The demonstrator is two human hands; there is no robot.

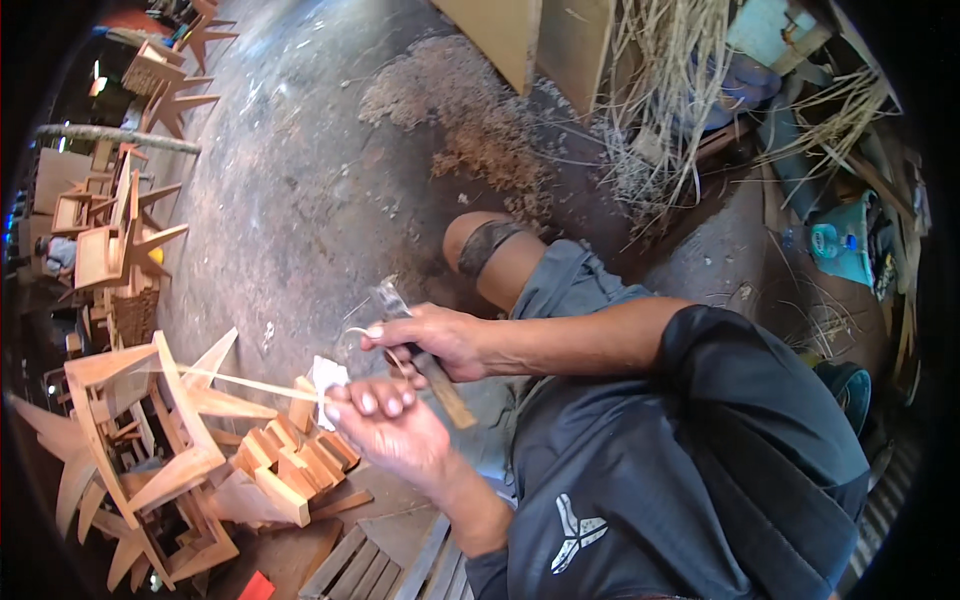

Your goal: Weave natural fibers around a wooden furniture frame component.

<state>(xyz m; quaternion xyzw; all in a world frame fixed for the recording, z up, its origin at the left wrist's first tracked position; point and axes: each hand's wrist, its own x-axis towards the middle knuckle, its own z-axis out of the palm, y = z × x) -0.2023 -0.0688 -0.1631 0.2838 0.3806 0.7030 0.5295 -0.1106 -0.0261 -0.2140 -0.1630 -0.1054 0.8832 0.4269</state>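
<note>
My right hand is closed around a wooden-handled tool. Its grey metal end sticks out above my fingers, and I cannot make out whether it is a hammer or a blade. A thin curled strip end shows by the right thumb. Just below, my left hand has its fingers curled, palm partly up, pinching a long pale cane-like strip. That strip runs left toward a wooden frame with angled legs. A crumpled white piece sits at the left fingertips.
Stacked wood blocks lie beside the frame, with a slatted wooden piece below. More wooden chair frames line the left. Brown shavings litter the floor. Bundled pale strips and a teal container stand at the right.
</note>
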